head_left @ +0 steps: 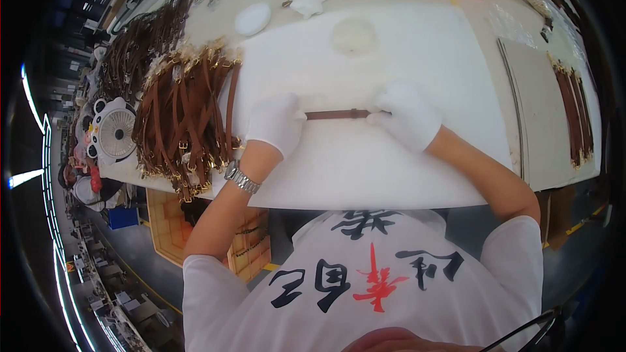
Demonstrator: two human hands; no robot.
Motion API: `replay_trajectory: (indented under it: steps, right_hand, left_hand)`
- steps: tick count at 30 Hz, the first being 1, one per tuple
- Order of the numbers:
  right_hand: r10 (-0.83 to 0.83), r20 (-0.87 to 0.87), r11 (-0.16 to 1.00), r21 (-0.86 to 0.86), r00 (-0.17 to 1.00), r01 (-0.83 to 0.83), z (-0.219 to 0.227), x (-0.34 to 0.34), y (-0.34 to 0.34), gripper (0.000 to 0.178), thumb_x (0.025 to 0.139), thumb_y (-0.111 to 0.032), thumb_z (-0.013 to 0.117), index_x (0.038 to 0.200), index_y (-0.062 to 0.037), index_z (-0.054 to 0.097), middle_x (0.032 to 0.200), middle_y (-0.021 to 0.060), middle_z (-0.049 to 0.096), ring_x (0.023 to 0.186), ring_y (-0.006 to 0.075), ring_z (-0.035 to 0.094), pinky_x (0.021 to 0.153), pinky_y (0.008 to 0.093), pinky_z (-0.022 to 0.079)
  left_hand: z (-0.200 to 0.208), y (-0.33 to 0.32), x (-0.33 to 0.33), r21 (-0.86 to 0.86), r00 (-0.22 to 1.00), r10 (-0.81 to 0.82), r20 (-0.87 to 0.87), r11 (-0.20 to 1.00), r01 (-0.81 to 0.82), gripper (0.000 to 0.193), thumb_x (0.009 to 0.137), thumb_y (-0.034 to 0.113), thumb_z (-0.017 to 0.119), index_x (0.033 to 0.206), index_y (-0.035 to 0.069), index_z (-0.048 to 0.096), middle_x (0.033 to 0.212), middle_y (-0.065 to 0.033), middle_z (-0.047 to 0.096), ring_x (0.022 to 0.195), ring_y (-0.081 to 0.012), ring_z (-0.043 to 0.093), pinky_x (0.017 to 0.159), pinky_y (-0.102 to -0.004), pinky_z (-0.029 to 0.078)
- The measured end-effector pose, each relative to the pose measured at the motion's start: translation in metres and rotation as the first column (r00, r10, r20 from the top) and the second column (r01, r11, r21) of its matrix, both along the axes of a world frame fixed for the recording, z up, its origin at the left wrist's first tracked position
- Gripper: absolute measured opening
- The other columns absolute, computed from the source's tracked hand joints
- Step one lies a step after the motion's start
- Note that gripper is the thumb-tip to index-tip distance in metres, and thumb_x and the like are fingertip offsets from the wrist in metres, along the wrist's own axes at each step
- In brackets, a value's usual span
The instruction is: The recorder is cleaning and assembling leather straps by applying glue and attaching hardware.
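- Your gloved left hand (276, 124) and right hand (409, 117) pinch a brown strap (336, 115) near opposite ends, fingers (300, 116) closed.
- It stretches between them, over the white table (391, 179).
- Your white shirt (417, 303) carries large brush-style characters (378, 279), black and red.

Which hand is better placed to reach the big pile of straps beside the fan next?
Probably the left hand: it is nearer the pile of brown straps, while the right hand is farther off, toward the other end of the short strap both hold.
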State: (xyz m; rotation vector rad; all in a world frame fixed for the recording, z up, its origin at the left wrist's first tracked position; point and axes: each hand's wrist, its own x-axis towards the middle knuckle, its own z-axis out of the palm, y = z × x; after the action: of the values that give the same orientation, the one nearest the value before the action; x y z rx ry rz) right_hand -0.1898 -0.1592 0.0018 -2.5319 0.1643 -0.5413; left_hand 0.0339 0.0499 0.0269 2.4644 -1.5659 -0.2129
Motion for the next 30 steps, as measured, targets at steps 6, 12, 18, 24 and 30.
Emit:
replay_trajectory:
  steps: [6, 12, 18, 24, 30]
  right_hand:
    - [-0.006, 0.011, 1.000, -0.010, 1.000, 0.006, -0.018, 0.003, -0.002, 0.019, 0.086, -0.023, 0.082, 0.084, -0.0052, 0.074, 0.084, 0.0145, 0.068, 0.085, 0.0351, 0.068, 0.078, 0.0476, 0.053]
    - [-0.019, -0.034, 0.999, 0.038, 0.999, 0.020, -0.005, 0.005, -0.003, 0.017, 0.080, -0.016, 0.084, 0.083, -0.0041, 0.073, 0.086, 0.0177, 0.067, 0.088, 0.0389, 0.065, 0.081, 0.0485, 0.052]
    - [-0.053, -0.171, 0.980, 0.182, 0.984, 0.085, 0.010, 0.001, -0.006, 0.028, 0.086, -0.021, 0.084, 0.104, -0.0015, 0.076, 0.103, 0.0193, 0.072, 0.101, 0.0383, 0.069, 0.094, 0.0478, 0.053]
    - [-0.161, -0.004, 0.985, 0.068, 0.987, 0.161, 0.035, 0.033, -0.062, 0.084, 0.083, -0.038, 0.089, 0.151, -0.0034, 0.055, 0.141, 0.0231, 0.065, 0.131, 0.0409, 0.060, 0.110, 0.0453, 0.050]
    - [-0.155, -0.038, 0.985, -0.078, 0.987, 0.151, 0.011, 0.096, -0.095, 0.117, 0.073, -0.052, 0.092, 0.164, -0.0012, 0.038, 0.153, 0.0255, 0.057, 0.141, 0.0430, 0.053, 0.118, 0.0479, 0.045]
  left_hand:
    - [-0.016, -0.049, -0.053, -0.208, 0.948, -0.294, 0.124, 0.926, 0.314, 0.006, 0.088, 0.009, 0.069, 0.090, 0.004, 0.066, 0.087, -0.0216, 0.068, 0.086, -0.0438, 0.067, 0.079, -0.0518, 0.054]
    - [0.002, 0.001, 0.011, -0.083, 0.995, -0.064, 0.074, 0.994, 0.070, 0.010, 0.090, 0.013, 0.070, 0.094, 0.004, 0.068, 0.091, -0.0230, 0.070, 0.086, -0.0451, 0.067, 0.078, -0.0514, 0.055]
    - [0.030, -0.026, 0.018, -0.102, 0.936, 0.128, -0.328, 0.980, -0.170, 0.017, 0.092, 0.018, 0.076, 0.101, 0.005, 0.073, 0.093, -0.0179, 0.075, 0.089, -0.0356, 0.073, 0.084, -0.0435, 0.057]
    - [0.029, -0.070, 0.052, -0.251, 0.952, -0.021, -0.305, 0.966, -0.059, 0.012, 0.097, 0.010, 0.075, 0.109, 0.006, 0.074, 0.081, -0.0053, 0.073, 0.078, -0.0127, 0.073, 0.069, -0.0310, 0.057]
    - [0.023, -0.132, 0.056, -0.233, 0.997, -0.064, -0.034, 0.971, 0.054, 0.016, 0.094, 0.016, 0.079, 0.106, 0.007, 0.076, 0.093, -0.0159, 0.076, 0.077, -0.0288, 0.072, 0.074, -0.0360, 0.058]
